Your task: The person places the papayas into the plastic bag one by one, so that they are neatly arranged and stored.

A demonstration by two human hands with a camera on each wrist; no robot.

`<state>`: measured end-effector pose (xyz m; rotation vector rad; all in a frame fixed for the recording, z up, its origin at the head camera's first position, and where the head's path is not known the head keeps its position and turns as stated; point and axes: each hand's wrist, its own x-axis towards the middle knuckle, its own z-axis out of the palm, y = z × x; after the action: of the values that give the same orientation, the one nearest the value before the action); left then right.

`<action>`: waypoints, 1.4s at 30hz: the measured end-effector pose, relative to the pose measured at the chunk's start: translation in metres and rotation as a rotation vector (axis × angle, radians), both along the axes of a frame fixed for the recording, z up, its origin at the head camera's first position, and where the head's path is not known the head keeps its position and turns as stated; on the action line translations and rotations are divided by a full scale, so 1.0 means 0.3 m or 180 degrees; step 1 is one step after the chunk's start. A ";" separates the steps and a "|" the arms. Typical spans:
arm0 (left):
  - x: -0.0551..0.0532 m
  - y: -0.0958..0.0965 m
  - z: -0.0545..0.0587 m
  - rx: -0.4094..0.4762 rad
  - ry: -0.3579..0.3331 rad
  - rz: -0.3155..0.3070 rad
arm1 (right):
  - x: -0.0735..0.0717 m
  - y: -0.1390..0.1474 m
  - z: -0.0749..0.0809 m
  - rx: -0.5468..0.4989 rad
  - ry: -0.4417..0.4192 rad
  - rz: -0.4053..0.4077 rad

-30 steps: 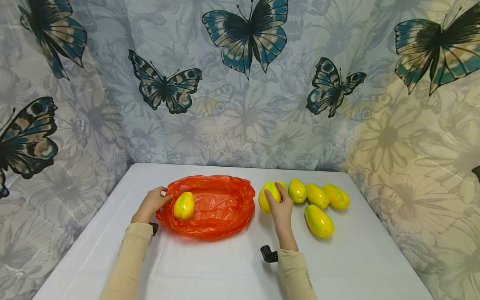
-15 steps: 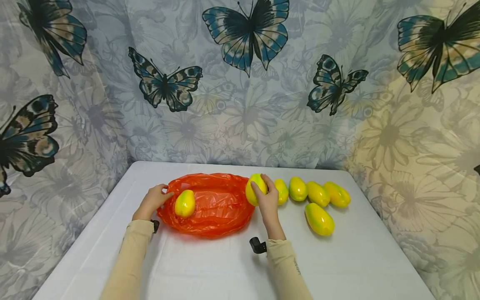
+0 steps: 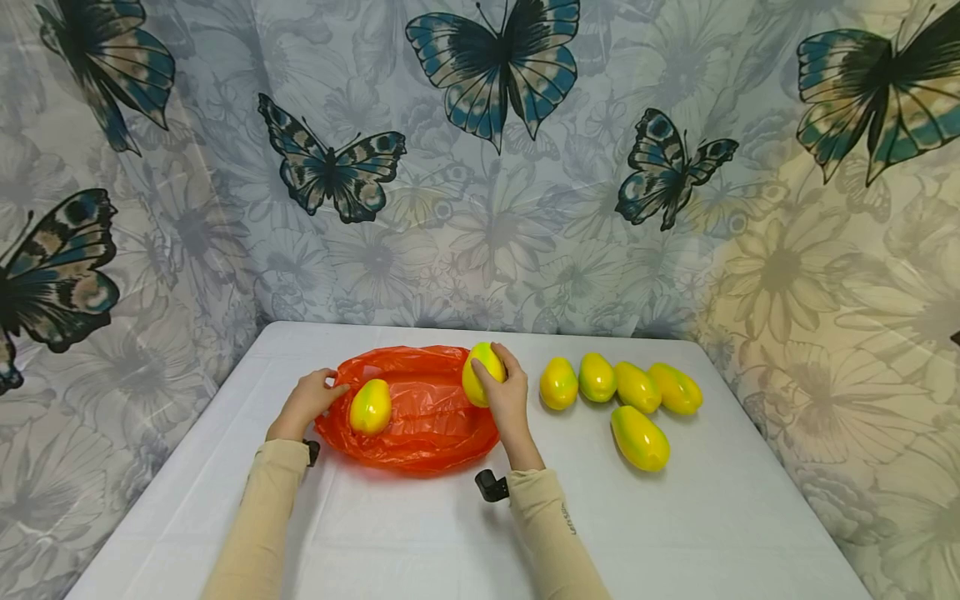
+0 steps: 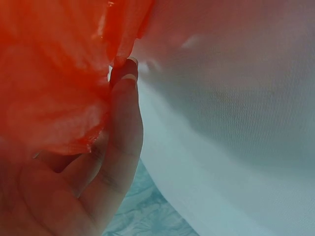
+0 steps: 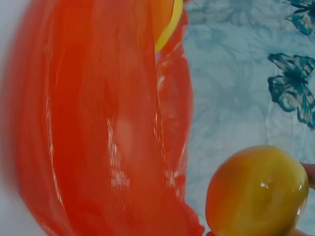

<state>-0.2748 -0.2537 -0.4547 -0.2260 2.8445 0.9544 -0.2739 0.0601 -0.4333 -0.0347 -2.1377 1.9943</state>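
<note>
My right hand [image 3: 512, 404] grips a glossy yellow mango [image 3: 480, 375] above the right rim of a red plastic bag [image 3: 431, 417]. In the right wrist view the held mango [image 5: 256, 194] sits at the lower right, with only bits of the fingers showing. Spread wide, the bag has one mango [image 3: 371, 407] lying inside at its left. My left hand [image 3: 306, 406] pinches the bag's left rim; the left wrist view shows its fingers [image 4: 125, 128] against the red film [image 4: 54, 88], partly covered by it.
To the right of the bag several more yellow mangoes lie on the white table [image 3: 405, 533], four-sided and cloth-covered; the nearest mango [image 3: 640, 438] is set apart in front. A butterfly-patterned curtain [image 3: 495, 250] stands behind and at both sides.
My right hand has carried its mango leftward from beside the other mangoes to over the bag's right side. My left hand has stayed at the bag's left rim.
</note>
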 end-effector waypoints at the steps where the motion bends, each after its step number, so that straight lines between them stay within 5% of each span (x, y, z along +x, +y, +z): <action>1: 0.000 0.001 0.001 0.0007 -0.0009 0.0000 | 0.001 -0.007 0.000 0.0015 0.0002 0.0007; 42: 0.001 -0.009 -0.003 0.0031 -0.0018 0.0005 | 0.062 -0.268 -0.074 0.0243 -0.0072 0.0580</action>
<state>-0.2746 -0.2565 -0.4556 -0.2296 2.8344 0.9662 -0.2553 -0.0203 -0.4556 0.1560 -2.3040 2.0138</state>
